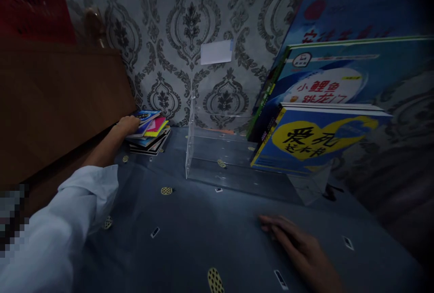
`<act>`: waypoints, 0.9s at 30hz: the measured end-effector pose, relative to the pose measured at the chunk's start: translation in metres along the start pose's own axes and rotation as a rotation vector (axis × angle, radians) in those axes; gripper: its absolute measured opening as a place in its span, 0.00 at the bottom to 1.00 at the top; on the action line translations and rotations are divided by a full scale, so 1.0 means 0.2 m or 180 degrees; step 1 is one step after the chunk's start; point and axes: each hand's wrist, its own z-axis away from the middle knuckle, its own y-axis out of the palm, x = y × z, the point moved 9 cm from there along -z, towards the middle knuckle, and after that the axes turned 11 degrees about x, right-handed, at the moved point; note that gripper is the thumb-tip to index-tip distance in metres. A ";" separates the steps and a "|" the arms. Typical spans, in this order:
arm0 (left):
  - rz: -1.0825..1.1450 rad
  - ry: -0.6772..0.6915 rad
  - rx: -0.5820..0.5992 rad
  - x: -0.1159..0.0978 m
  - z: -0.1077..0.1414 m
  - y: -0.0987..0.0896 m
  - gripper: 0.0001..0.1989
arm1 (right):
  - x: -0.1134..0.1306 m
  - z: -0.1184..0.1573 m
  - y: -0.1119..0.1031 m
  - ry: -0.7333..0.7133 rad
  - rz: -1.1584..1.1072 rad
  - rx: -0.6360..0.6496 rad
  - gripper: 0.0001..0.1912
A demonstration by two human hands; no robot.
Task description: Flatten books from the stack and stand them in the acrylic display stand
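Note:
My left hand (128,125) reaches to the top of a pile of small books (151,135) at the back left; its fingertips are hidden against the upper books. Low on the right, my right hand (291,238) rests near the dark cloth with its fingers close together, and what lies between them, if anything, cannot be made out. A clear acrylic rack (217,168) stands in the middle. In its right part lean a blue book with a yellow heart (305,141), a blue-green book (383,71) behind it and a taller blue book (356,12) at the back.
A brown wooden panel (61,107) rises along the left, with a red item (34,3) above it. A white card (216,52) is on the patterned wall behind the rack. A patterned dark cloth (190,234) covers the surface. A small dark object (330,192) lies right of the rack.

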 end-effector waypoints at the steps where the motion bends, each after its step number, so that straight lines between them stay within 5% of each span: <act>1: -0.0108 0.0023 0.0012 -0.01 0.01 0.00 0.13 | 0.00 0.00 0.00 0.0002 -0.0013 -0.0019 0.28; 6: -0.0624 0.0047 0.0069 -0.03 0.11 -0.04 0.14 | 0.00 0.00 0.00 -0.0007 -0.0017 0.0000 0.26; 10: -0.0947 0.0241 -0.0243 -0.06 0.29 -0.09 0.19 | -0.01 0.00 0.00 0.0008 -0.0031 -0.0014 0.24; 17: -0.0758 0.0711 -0.0158 -0.09 0.41 0.15 0.31 | 0.01 -0.01 0.00 0.0010 -0.0020 0.0021 0.27; 22: -0.0904 0.0568 -0.0377 -0.10 0.48 0.17 0.28 | 0.05 -0.01 0.01 0.0025 -0.0029 0.0075 0.28; 27: -0.1135 0.0771 -0.0497 -0.24 0.77 0.20 0.27 | 0.07 -0.01 0.01 -0.0162 0.0004 0.0066 0.24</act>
